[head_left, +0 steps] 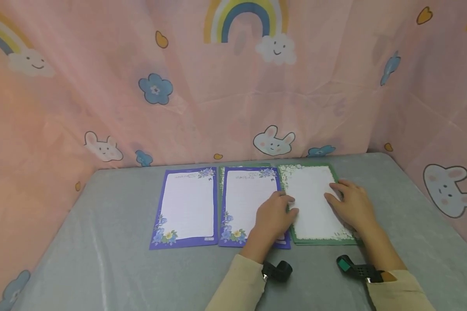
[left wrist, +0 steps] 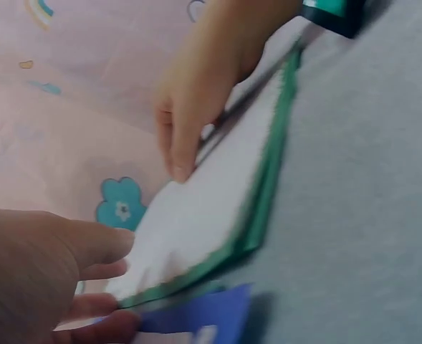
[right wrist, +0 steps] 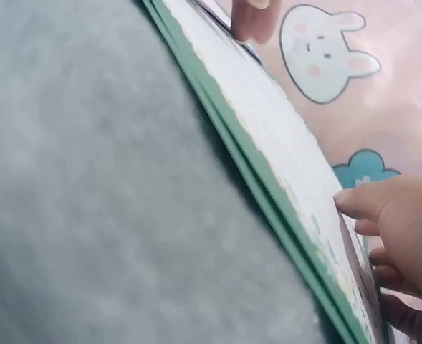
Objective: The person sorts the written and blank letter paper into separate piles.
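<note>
A green-bordered sheet of paper (head_left: 309, 203) with white flowers printed at its corners lies on the table, with another green edge (right wrist: 261, 190) just under it. My left hand (head_left: 274, 214) is at its left edge, partly over a purple-bordered sheet (head_left: 243, 194). In the left wrist view, the left thumb and fingers (left wrist: 99, 247) are spread beside the green-bordered sheet's corner. My right hand (head_left: 352, 205) is at its right edge, thumb and forefinger reaching over the margin. Whether the fingers go beneath the paper is hidden.
Another purple-bordered sheet (head_left: 188, 207) lies at the left. A green strip of paper (head_left: 220, 190) shows behind the middle sheet. The grey tabletop (head_left: 113, 242) meets a pink printed curtain (head_left: 202, 103) at the back and sides.
</note>
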A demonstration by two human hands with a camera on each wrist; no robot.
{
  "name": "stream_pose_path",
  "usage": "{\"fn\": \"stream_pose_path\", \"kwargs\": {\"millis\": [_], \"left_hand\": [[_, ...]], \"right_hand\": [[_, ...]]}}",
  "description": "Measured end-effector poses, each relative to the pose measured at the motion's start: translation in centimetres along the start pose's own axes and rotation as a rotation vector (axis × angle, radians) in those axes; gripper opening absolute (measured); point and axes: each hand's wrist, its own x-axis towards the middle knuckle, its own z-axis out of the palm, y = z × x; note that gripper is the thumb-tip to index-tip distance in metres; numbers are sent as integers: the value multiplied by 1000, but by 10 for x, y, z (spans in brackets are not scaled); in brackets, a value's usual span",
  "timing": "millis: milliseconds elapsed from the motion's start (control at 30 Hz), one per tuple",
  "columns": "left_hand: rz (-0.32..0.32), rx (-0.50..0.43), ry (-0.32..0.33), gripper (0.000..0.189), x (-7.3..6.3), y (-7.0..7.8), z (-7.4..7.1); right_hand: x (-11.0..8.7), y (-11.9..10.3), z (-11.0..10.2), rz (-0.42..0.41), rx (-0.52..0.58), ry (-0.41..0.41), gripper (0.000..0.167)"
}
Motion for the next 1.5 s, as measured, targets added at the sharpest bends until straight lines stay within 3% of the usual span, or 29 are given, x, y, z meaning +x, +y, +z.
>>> {"fn": "stream_pose_path", "kwargs": {"millis": [133, 300, 567, 767, 900, 1033, 1167, 1300, 1500], "left_hand": [[5, -26, -9, 33, 1, -5, -12], [-43, -66, 41, 32, 5, -21, -22], [-154, -156, 142, 31, 10, -52, -39], [-282, -226, 206, 32, 6, -73, -56], [-341, -243, 229, 33, 3, -82, -66], [-354, -273, 234, 35, 1, -87, -73], [-351, -320, 224, 40, 0, -89, -75], [-346, -345, 217, 43, 0, -90, -76], [-358, -391, 191, 45, 2, -97, -75]], "right_hand": [[1, -9, -4, -27, -58, -35, 50], [1, -25, -5, -54, -82, -67, 49], [0, -52, 1, -68, 57, -139, 47], [-3, -70, 15, -142, 138, -137, 43], [-9, -80, 19, -141, 192, -119, 41], [-14, -92, 19, -101, 249, -122, 37], [-16, -103, 24, -83, 237, -137, 36], [-17, -105, 30, -101, 221, -126, 36], [-16, -103, 36, -121, 291, -117, 34]]}}
